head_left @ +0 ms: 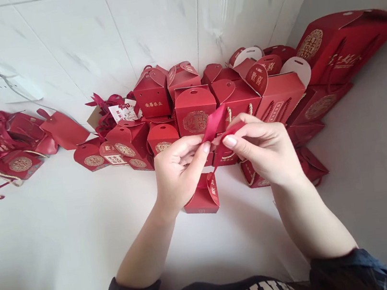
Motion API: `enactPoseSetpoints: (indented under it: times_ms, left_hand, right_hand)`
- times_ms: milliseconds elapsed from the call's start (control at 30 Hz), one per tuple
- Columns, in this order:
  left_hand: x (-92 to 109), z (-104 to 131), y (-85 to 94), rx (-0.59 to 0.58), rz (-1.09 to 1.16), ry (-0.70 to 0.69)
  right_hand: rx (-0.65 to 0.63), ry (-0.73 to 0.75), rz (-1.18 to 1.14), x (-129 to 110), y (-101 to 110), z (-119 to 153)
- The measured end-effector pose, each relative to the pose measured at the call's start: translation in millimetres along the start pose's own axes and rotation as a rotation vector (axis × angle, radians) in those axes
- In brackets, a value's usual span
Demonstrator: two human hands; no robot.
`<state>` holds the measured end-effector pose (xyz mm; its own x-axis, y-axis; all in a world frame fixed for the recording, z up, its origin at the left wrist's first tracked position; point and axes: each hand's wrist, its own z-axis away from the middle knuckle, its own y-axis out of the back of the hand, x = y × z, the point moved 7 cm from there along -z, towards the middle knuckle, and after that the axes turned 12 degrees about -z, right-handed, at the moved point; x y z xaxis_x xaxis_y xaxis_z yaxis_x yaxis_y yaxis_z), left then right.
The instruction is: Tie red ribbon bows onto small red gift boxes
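A red ribbon (216,121) is stretched between my two hands, above the table. My left hand (184,168) pinches it between thumb and fingers, and one loose length sticks up past the fingertips. My right hand (264,146) grips another part of the same ribbon close beside the left fingertips. From there a narrow strand runs down to a small red gift box (202,201) on the table, just below my hands. That box stands upright with its curved top flaps folded up. My left wrist and fingers cover part of it.
Many red gift boxes (194,111) with gold print and rope handles are stacked along the tiled wall (156,19). More boxes and ribbons (21,163) lie at the left on the white table (82,229). A large red box (342,50) stands at the right.
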<state>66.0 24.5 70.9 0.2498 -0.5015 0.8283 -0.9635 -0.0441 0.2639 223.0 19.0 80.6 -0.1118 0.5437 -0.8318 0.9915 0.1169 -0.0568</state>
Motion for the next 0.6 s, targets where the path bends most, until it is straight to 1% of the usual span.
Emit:
enactPoseSetpoints:
  times_ms: [100,167,233,300,367,433,467,533,600]
  left_hand:
    - [4.1,1.1,-3.0,0.008,-0.024,-0.006]
    - [5.9,1.9,-4.8,0.005,-0.028,-0.009]
    - [6.7,2.2,-7.0,-0.023,-0.007,-0.016]
    - [5.1,1.8,-12.7,-0.111,0.068,-0.011]
    - [1.7,1.9,-23.1,-0.263,0.216,0.014]
    - [-2.8,3.3,-35.7,-0.433,0.395,0.069]
    - [-4.6,3.9,-40.7,-0.496,0.476,0.096]
    - [-6.8,3.8,-46.7,-0.563,0.602,0.121]
    - [-6.6,3.0,-48.8,-0.584,0.690,0.112]
  right_hand:
    - [0.045,0.039,-0.042,-7.1,0.4,-4.5]
    - [0.051,0.017,-0.098,-6.8,-1.0,-7.0]
    - [0.041,-0.014,-0.133,-5.4,-3.5,-8.9]
    - [0.031,-0.036,-0.171,-5.1,-5.5,-9.9]
    - [0.016,-0.063,-0.236,-4.8,-7.6,-10.2]
    - [-0.028,-0.118,-0.311,-2.9,-11.6,-9.7]
    - [-0.057,-0.144,-0.344,-2.0,-14.0,-9.4]
    - [-0.116,-0.170,-0.399,-1.7,-18.1,-9.0]
    - [-0.154,-0.173,-0.433,-2.4,-20.0,-9.5]
